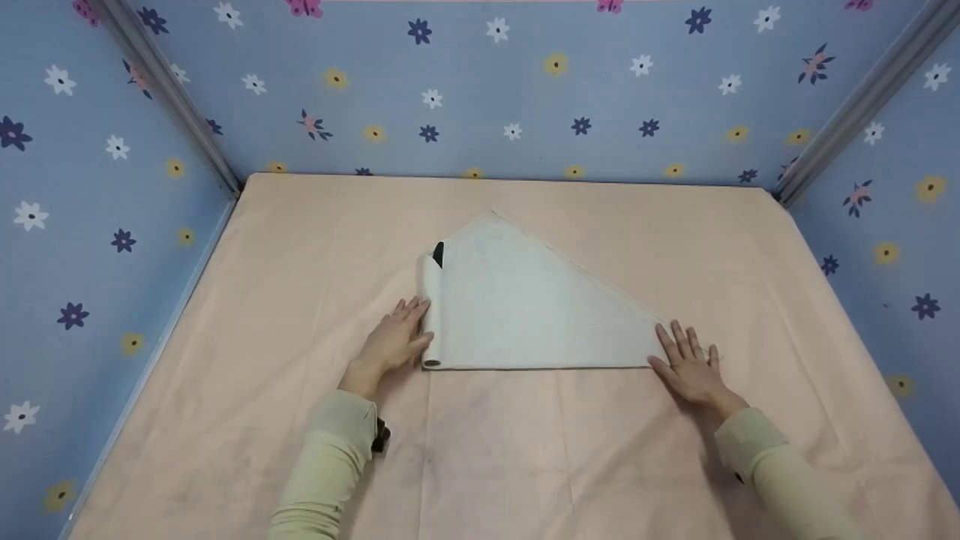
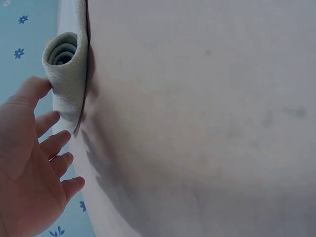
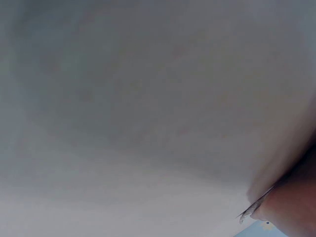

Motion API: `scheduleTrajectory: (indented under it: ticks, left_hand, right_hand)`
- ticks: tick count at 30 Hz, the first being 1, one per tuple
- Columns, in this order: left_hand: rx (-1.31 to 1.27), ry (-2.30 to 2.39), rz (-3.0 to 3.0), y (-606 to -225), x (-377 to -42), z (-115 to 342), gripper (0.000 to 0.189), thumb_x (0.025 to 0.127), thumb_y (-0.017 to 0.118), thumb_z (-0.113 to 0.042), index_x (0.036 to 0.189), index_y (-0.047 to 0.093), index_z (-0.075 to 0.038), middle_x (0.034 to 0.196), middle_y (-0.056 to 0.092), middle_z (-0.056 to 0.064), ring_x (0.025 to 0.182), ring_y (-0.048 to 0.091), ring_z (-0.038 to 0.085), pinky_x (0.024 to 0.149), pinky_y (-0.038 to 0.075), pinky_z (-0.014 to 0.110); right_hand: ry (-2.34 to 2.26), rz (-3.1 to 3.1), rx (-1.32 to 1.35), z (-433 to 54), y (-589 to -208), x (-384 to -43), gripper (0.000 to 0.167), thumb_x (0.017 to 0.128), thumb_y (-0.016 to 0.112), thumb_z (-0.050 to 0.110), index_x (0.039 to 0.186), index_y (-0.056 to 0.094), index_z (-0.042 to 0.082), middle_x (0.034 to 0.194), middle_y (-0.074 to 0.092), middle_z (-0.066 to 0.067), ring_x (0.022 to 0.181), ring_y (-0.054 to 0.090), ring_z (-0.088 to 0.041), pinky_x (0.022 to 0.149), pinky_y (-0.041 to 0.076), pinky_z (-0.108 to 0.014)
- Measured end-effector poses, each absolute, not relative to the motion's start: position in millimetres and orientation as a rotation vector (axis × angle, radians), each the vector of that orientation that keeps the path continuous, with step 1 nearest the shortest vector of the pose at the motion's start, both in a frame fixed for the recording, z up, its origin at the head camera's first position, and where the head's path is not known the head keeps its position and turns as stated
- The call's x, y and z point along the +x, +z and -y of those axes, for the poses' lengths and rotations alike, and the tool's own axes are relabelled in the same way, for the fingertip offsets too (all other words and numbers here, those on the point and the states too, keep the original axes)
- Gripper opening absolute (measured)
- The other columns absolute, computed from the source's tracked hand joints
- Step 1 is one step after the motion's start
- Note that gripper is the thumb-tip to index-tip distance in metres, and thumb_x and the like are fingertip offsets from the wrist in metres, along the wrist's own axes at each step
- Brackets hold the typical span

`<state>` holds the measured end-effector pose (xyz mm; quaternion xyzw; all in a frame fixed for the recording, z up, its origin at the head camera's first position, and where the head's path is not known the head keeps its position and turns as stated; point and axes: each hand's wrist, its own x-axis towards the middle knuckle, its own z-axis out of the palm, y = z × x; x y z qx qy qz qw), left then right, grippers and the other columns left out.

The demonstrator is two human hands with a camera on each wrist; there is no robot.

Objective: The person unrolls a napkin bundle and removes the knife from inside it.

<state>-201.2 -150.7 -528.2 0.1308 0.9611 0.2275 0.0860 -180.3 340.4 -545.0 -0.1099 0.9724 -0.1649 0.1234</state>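
Note:
A folded white cloth [image 1: 525, 300] lies on the table in the head view, with a slanting right side and a peak at the back. Its left edge is rolled into a narrow tube [image 2: 66, 81], whose spiral end shows in the left wrist view. My left hand [image 1: 393, 335] rests against the roll's left side, thumb and fingertips at its surface. At the cloth's pointed right corner, my right hand [image 1: 691, 369] presses down flat with fingers spread. A small dark piece [image 1: 439, 254] shows at the roll's far end. Only a bit of that hand shows in the right wrist view.
A pale peach cover [image 1: 495, 450] with soft creases spreads over the table. Blue flower-patterned panels [image 1: 480, 97] stand behind it and on both sides. Grey metal posts [image 1: 180, 97] run up the two back corners.

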Motion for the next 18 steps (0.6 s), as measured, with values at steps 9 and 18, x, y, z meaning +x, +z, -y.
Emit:
scheduleTrajectory:
  ticks: [9,18]
  left_hand:
    - [0.425,0.656,-2.888,-522.5,-200.5,143.1,0.058,0.092,0.045,-0.031,0.139,0.027,-0.003,0.143,0.021,0.017,0.131,0.014,0.033,0.103,0.018,0.05]
    - [0.502,0.652,-2.937,-524.4,-202.4,134.8,0.058,0.091,0.049,-0.032,0.137,0.03,-0.002,0.144,0.021,0.016,0.131,0.016,0.032,0.102,0.021,0.05]
  right_hand:
    - [-0.49,-2.83,-0.331,-341.4,-545.6,-180.2,0.065,0.094,0.029,0.045,0.143,0.007,0.007,0.146,-0.007,-0.019,0.13,-0.01,-0.04,0.094,-0.013,-0.062]
    - [-0.483,-2.837,-0.33,-341.8,-547.6,-181.3,0.066,0.094,0.029,0.045,0.143,0.007,0.007,0.146,-0.006,-0.02,0.13,-0.009,-0.04,0.095,-0.013,-0.062]
